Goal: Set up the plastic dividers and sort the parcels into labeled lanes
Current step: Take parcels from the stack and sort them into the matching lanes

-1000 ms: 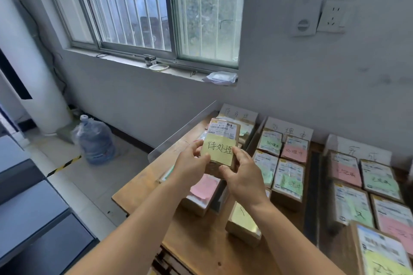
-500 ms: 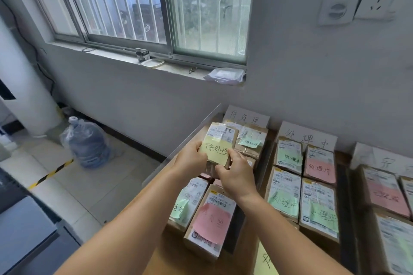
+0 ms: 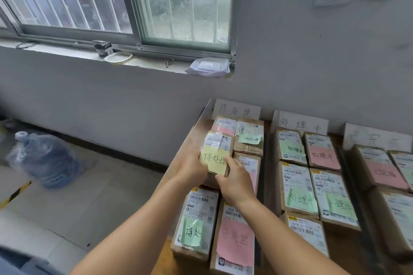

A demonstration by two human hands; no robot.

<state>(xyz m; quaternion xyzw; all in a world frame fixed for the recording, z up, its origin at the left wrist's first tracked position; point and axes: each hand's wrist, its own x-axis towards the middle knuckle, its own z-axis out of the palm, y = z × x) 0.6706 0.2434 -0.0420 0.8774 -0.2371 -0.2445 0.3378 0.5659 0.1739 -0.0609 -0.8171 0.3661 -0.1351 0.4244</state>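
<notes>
A brown parcel with a yellow sticky note [image 3: 216,154] is low over the left lane, held from both sides. My left hand [image 3: 192,168] grips its left edge and my right hand [image 3: 237,179] grips its lower right corner. The left lane sits under a white label card [image 3: 237,110] and holds several parcels with green and pink notes [image 3: 234,239]. A clear plastic divider [image 3: 190,140] borders this lane on the left. The middle lane has its own label card [image 3: 300,123] and several parcels [image 3: 299,185]. Whether the held parcel touches the table is hidden by my hands.
A third lane of parcels [image 3: 380,167] lies at the right. The wall stands directly behind the label cards. A water bottle in a plastic bag [image 3: 44,158] stands on the floor to the left. A white packet [image 3: 209,67] lies on the window sill.
Both hands have carried the yellow-noted parcel forward and down into the left lane. The camera has tilted down and moved closer to the table.
</notes>
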